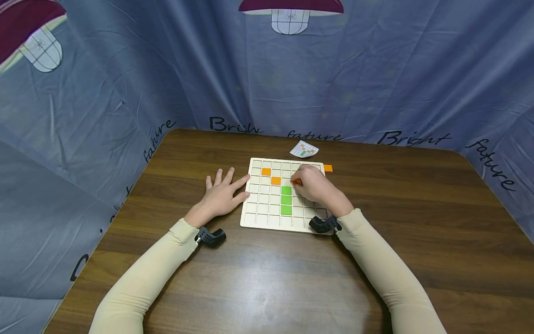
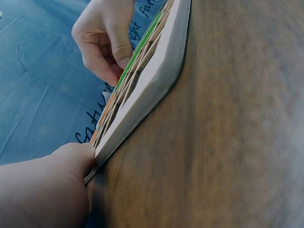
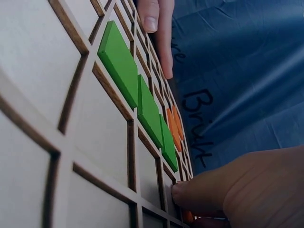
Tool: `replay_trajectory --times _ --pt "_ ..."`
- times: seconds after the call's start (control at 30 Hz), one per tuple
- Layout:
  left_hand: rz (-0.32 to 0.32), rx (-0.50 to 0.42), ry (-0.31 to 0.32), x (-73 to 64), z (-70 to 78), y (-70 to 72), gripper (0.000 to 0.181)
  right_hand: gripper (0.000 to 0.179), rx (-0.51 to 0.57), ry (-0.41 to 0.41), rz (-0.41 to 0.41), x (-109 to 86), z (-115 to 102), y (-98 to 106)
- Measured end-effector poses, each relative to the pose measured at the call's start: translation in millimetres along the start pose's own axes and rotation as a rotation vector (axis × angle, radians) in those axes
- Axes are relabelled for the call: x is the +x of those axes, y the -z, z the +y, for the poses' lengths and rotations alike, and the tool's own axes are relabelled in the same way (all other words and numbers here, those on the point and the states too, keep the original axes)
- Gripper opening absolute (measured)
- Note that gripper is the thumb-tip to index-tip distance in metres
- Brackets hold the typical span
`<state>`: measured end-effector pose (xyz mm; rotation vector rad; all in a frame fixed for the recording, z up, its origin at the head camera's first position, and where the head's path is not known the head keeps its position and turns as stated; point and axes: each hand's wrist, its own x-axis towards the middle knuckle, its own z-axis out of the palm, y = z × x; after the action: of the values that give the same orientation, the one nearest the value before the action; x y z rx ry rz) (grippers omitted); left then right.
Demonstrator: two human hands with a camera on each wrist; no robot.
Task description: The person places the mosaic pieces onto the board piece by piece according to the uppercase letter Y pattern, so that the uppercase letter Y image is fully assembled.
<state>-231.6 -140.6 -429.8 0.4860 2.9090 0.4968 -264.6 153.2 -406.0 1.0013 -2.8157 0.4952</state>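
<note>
A cream grid board [image 1: 263, 221] lies on the table. Three green tiles [image 1: 286, 200] fill a column of its cells, and two orange tiles [image 1: 271, 181] step diagonally up and left from them. My left hand [image 1: 221, 195] is flat with fingers spread, its thumb and index finger touching the board's left edge. Over the upper right part of the board, my right hand [image 1: 315, 184] has curled fingers and pinches another orange tile [image 3: 188, 217] at a cell. Thumb and fingers hide most of that tile. In the left wrist view the board [image 2: 161, 71] appears edge-on.
A small paper card [image 1: 304, 149] printed with a coloured grid lies behind the board. One loose orange tile [image 1: 328, 168] sits by the board's far right corner. Blue curtains [image 1: 354, 83] hang along the back and left of the wooden table [image 1: 267, 278].
</note>
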Motion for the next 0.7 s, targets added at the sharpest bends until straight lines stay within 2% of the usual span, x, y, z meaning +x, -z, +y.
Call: replay_trajectory --times 0.43,0.7 --pt "-0.003 -0.008 0.007 0.3 0.6 0.4 0.061 0.015 -0.006 0.017 0.012 -0.2 0.2 0.0" --pt "-0.001 -0.008 0.005 -0.7 1.6 0.4 0.061 0.015 0.005 0.001 0.009 -0.1 0.7 -0.7"
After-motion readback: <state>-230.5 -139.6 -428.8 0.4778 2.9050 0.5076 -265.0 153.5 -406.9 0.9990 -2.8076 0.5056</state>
